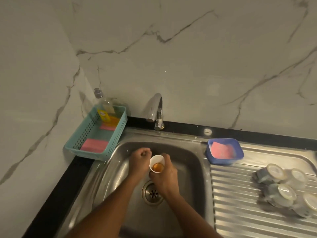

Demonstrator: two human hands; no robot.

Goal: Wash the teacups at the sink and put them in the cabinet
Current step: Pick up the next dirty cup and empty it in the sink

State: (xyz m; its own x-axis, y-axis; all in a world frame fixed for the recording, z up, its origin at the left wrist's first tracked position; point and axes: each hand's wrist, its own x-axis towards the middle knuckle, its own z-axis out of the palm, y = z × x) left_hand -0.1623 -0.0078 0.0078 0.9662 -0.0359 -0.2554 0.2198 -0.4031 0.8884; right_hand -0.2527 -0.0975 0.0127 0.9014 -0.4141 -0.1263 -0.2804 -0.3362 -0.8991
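Observation:
My right hand grips a white teacup over the steel sink basin; brown tea residue shows at the cup's bottom. My left hand is just left of the cup, fingers curled, holding nothing that I can see. Several teacups lie upside down on the ribbed draining board at the right. The faucet stands behind the basin with no water running.
A teal basket at the sink's left corner holds a dish soap bottle and pink sponges. A blue dish with a pink sponge sits at the basin's right rim. The drain lies below my hands. Marble wall behind.

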